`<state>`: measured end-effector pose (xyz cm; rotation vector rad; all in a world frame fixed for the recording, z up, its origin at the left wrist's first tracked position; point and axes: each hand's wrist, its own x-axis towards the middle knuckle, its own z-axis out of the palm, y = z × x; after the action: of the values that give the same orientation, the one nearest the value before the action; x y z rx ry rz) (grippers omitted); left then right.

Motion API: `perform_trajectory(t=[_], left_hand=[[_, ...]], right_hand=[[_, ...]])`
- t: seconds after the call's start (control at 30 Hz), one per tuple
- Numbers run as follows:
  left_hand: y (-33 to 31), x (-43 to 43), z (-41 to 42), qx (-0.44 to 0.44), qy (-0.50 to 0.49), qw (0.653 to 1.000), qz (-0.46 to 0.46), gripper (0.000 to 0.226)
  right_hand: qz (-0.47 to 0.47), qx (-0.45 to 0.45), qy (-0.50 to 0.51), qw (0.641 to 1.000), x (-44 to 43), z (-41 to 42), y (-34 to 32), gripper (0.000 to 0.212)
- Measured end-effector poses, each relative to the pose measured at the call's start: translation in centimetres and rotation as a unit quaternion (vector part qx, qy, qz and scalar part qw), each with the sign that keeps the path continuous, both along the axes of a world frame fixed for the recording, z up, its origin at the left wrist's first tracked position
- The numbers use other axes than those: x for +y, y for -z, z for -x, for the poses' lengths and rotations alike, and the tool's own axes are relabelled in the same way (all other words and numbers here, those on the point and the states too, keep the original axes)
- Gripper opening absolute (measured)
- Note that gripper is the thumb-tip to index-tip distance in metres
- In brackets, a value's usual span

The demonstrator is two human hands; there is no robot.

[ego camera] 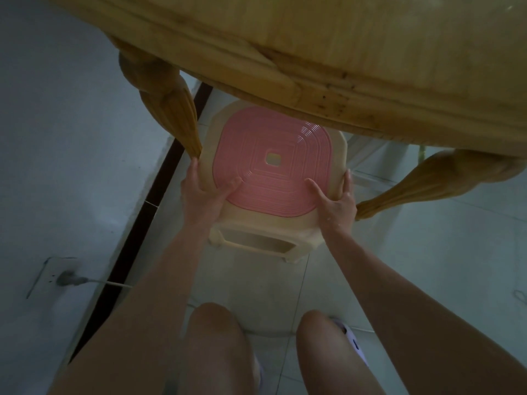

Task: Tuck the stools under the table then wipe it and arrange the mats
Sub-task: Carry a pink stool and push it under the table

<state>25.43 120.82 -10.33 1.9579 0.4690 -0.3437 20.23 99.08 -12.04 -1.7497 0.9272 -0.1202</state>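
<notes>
A cream plastic stool (256, 143) with a ribbed pink seat sits partly under the wooden bench (313, 38). Its far edge is hidden below the bench's rim and its near half sticks out towards the person. It lies between two carved legs of the bench, close against the left leg (171, 101) and near the right leg (413, 183).

Both hands are clamped on the stool. The left hand (204, 195) grips the seat's left edge and the right hand (335, 201) grips its right edge, each with the thumb laid on the pink top. Whether the stool rests on the tiled floor (442, 266) or is lifted cannot be told.

Out from the bench on the left, a plug sits in a wall socket (54, 276). The person's bare knees (211, 332) show nearest the camera.
</notes>
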Motion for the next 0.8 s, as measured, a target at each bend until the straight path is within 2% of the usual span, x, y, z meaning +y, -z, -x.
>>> perform_trajectory(t=[0.1, 0.17, 0.3, 0.47, 0.8], left_hand=[[-1.0, -0.3, 0.6, -0.007, 0.006, 1.000, -0.017, 0.113], [-2.2, -0.5, 1.3, -0.011, 0.003, 1.000, 0.004, 0.117], [-5.1, -0.5, 3.4, -0.025, -0.038, 0.998, 0.047, 0.108], [-8.9, -1.1, 6.6, -0.011, -0.069, 0.996, 0.054, 0.103], [-22.3, -4.4, 15.5, -0.041, -0.163, 0.985, 0.030, 0.104]], right_hand=[[-0.002, -0.003, -0.007, 1.000, 0.0, 0.6, -0.9, 0.098], [0.000, 0.002, -0.011, 1.000, -0.1, 1.2, -1.9, 0.097], [0.014, 0.008, -0.042, 0.999, -0.1, 3.2, -5.0, 0.091], [0.000, 0.022, -0.085, 0.996, -0.4, 5.6, -9.3, 0.077], [-0.060, 0.023, -0.215, 0.974, -1.5, 9.9, -21.6, 0.062]])
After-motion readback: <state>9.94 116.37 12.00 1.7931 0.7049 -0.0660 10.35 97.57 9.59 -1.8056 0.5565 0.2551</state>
